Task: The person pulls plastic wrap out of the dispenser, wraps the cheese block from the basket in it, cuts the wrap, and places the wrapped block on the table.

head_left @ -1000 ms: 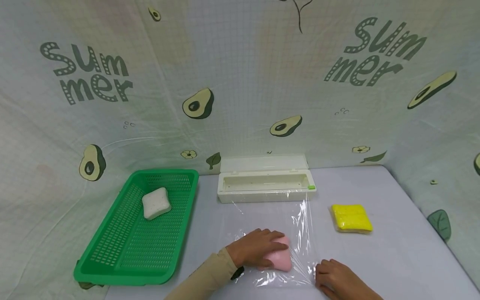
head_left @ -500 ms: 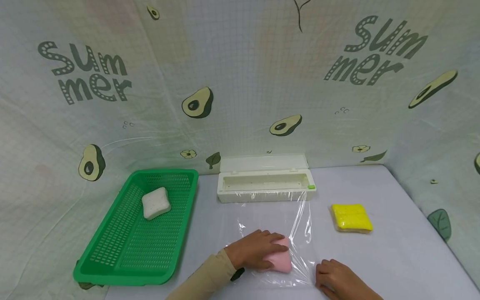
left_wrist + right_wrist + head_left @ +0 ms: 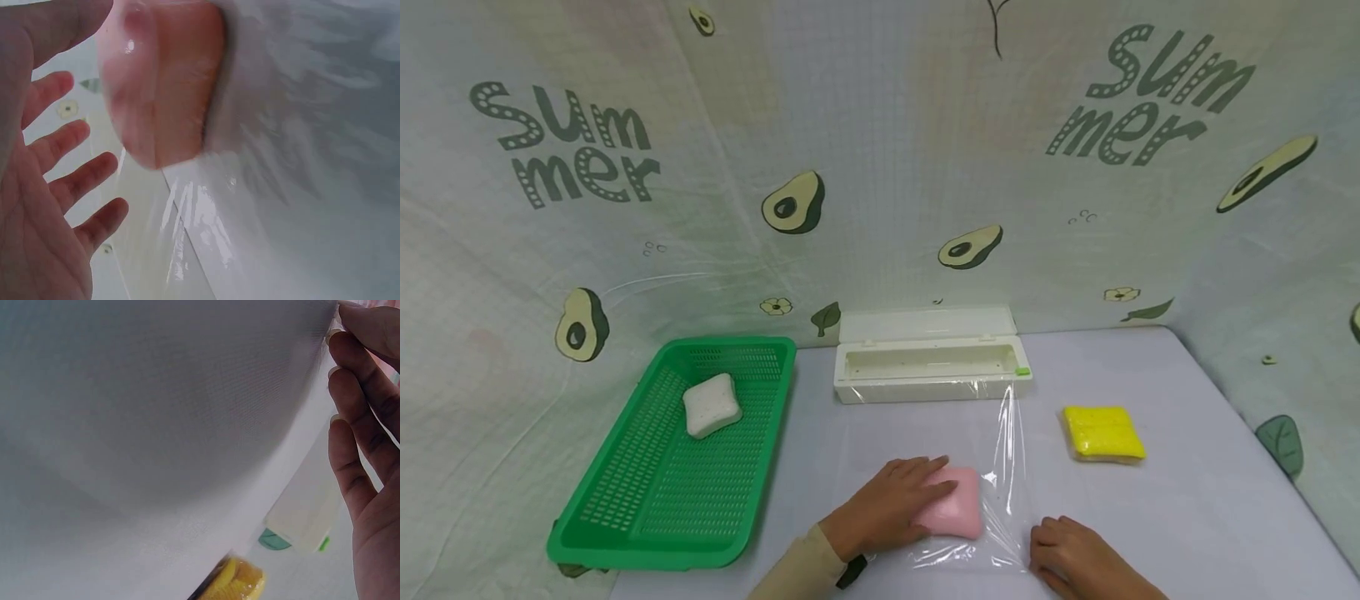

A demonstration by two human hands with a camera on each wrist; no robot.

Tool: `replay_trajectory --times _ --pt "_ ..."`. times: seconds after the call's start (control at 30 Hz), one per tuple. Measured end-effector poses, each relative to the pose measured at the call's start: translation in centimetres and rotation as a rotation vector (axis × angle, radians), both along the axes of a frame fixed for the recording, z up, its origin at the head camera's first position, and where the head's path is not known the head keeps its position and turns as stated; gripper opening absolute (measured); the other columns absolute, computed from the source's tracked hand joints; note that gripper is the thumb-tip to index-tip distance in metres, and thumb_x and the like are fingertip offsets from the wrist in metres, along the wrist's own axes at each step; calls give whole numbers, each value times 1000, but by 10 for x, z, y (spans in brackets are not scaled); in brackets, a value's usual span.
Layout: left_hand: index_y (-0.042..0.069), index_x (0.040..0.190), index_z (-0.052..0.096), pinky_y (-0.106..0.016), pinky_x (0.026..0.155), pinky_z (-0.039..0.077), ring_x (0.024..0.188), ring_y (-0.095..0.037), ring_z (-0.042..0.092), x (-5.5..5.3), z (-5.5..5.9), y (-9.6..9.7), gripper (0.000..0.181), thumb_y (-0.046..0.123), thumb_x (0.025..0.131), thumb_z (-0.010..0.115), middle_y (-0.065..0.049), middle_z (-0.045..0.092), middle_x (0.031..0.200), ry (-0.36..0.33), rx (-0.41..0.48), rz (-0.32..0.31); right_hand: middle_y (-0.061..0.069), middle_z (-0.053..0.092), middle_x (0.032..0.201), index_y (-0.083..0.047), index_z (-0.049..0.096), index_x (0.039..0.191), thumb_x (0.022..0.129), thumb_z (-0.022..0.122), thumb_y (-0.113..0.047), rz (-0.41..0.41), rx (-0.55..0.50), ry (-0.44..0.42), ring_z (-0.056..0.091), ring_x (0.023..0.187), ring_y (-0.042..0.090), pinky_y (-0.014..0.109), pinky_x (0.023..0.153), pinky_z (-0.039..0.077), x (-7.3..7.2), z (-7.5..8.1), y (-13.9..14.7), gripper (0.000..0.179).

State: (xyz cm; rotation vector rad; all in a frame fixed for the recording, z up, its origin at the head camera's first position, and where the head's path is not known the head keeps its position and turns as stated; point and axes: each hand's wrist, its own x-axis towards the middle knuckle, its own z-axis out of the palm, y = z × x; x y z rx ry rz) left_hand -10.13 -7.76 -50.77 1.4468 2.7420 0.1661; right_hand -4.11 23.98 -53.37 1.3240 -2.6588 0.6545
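Note:
A pink rounded block [image 3: 957, 503] lies on a sheet of clear plastic wrap [image 3: 936, 429] near the table's front. My left hand [image 3: 891, 504] overlaps the block's left side in the head view, thumb toward the front. In the left wrist view its fingers [image 3: 87, 178] are spread and relaxed beside the pink block [image 3: 159, 87]. My right hand [image 3: 1086, 560] rests at the wrap's front right corner. Seen from the right wrist, thumb and forefinger [image 3: 353, 353] pinch together at the wrap's edge. The wrap runs back to a white wrap dispenser [image 3: 887, 392] with a raised lid.
On the left stands a green basket [image 3: 767, 467] with a white rounded block [image 3: 711, 406] inside. A yellow block [image 3: 1103, 433] in clear wrapping lies on the right side of the white-covered table [image 3: 1187, 500]. A patterned cloth [image 3: 880, 150] hangs behind the table.
My left hand has drawn back left off the pink block, its fingers straighter, and more of the block shows. The right hand has stayed at the corner. Creases in the wrap have shifted.

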Motion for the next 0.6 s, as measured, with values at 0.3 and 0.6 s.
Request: replay_trajectory --times 0.3,0.6 --pt "18 119 44 -34 94 34 114 -15 40 29 -4 -46 83 70 59 69 2 40 127 51 26 128 -22 52 80 -26 67 74 66 79 -14 1 16 -18 43 69 -6 10 59 35 -1 2 0 19" --pt "27 89 60 -21 71 35 78 -3 41 44 -16 -69 24 39 74 74 16 46 84 28 -19 137 -22 51 80 -27 66 73 64 80 -15 2 0 26 42 70 -5 9 60 33 -2 4 0 20"
